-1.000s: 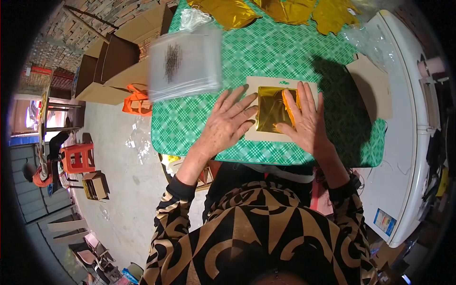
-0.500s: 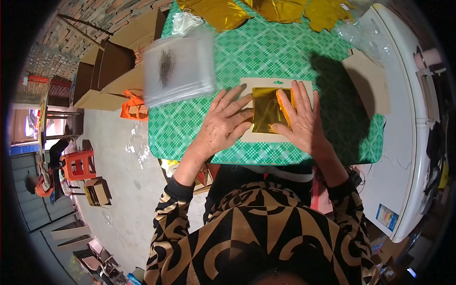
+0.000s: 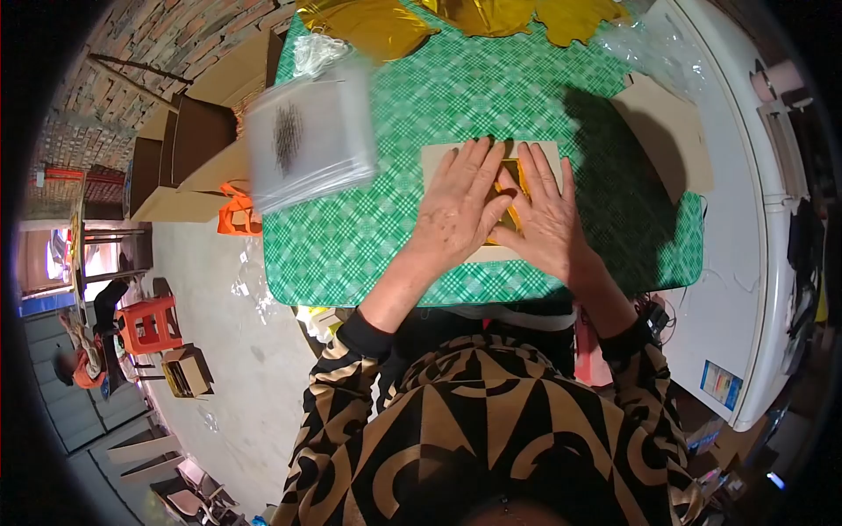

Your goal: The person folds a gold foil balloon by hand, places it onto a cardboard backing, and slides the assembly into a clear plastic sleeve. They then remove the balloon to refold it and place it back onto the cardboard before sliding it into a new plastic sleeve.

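Observation:
Both my hands lie flat near the front edge of the table, over a folded sheet of shiny gold foil (image 3: 508,216) on a beige cardboard piece (image 3: 488,255). My left hand (image 3: 458,203) covers the left part of the foil, fingers stretched out and pointing away from me. Pressed on the foil's right side is my right hand (image 3: 547,210), also with its fingers extended. Only a narrow strip of gold shows between the two hands; the rest is hidden beneath them.
A stack of clear plastic bags (image 3: 311,136) lies on the left of the green checked tablecloth (image 3: 474,92), beside white string (image 3: 318,54). Flat gold foil shapes (image 3: 491,16) are along the far edge. Another cardboard piece (image 3: 671,131) lies at the right, near a white fridge (image 3: 745,263).
My left hand has slid right from the foil's left edge onto its surface, now beside my right hand. The right hand stays on the foil. The view has shifted slightly.

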`<act>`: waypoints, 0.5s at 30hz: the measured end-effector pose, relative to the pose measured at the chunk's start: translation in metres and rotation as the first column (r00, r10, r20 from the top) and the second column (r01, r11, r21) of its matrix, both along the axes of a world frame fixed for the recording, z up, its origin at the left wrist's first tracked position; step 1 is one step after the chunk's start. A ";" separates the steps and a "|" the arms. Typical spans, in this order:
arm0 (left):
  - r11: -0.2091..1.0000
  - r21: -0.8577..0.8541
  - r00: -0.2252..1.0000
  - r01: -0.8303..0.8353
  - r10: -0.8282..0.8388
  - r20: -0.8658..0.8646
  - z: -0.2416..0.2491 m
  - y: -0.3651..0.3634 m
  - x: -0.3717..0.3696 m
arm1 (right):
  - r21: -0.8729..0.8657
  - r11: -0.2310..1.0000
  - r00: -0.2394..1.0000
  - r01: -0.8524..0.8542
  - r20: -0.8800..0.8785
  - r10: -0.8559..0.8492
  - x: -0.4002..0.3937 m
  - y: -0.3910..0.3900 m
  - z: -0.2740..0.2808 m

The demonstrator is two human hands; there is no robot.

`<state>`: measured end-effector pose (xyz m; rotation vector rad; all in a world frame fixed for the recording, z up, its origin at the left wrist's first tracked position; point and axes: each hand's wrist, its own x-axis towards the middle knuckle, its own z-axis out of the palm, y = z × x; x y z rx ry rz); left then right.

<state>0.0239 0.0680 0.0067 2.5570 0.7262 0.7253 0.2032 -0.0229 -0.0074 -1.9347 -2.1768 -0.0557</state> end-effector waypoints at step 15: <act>0.984 0.173 0.977 -0.045 0.079 -0.197 -0.013 -0.006 0.003 | -0.031 0.999 0.996 -0.039 -0.085 0.036 0.030 -0.019 0.011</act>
